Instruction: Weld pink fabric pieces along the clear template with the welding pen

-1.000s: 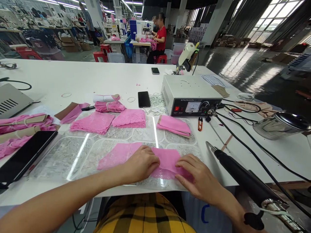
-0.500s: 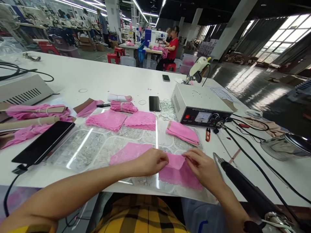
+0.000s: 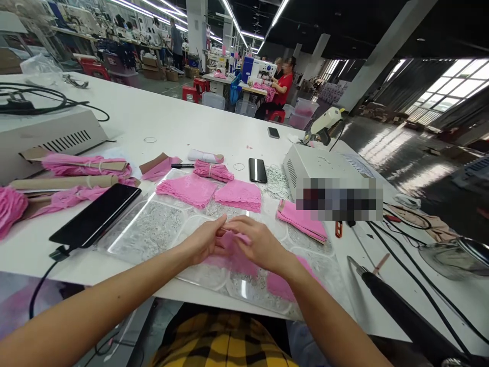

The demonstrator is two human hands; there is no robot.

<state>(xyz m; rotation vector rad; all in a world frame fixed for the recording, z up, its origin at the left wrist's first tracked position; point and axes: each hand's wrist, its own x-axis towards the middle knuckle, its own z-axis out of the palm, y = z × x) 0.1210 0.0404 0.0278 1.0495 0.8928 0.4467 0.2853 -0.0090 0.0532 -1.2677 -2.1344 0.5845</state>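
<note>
My left hand (image 3: 205, 240) and my right hand (image 3: 262, 243) meet over the clear patterned mat (image 3: 147, 229). Between them they pinch a thin pink fabric piece (image 3: 235, 255), lifted and folded at its upper edge, its lower part hanging toward the mat. Some fingertips are hidden behind the cloth and the other hand. Under my right forearm lies a second pink fabric piece (image 3: 280, 286), partly covered. Just beyond my hands are two stacks of pink lace-edged pieces, a left stack (image 3: 187, 190) and a right stack (image 3: 239, 195).
A folded pink bundle (image 3: 301, 220) lies right of the stacks, before a grey control box (image 3: 324, 165). A black handheld tool (image 3: 397, 300) with cables is at right. Phones, one large (image 3: 95, 214), and banded pink bundles (image 3: 86, 165) sit left and behind.
My hands have come together and moved left, lifting a pink piece with them. The other pink piece now lies behind under my right forearm. The view has shifted slightly.
</note>
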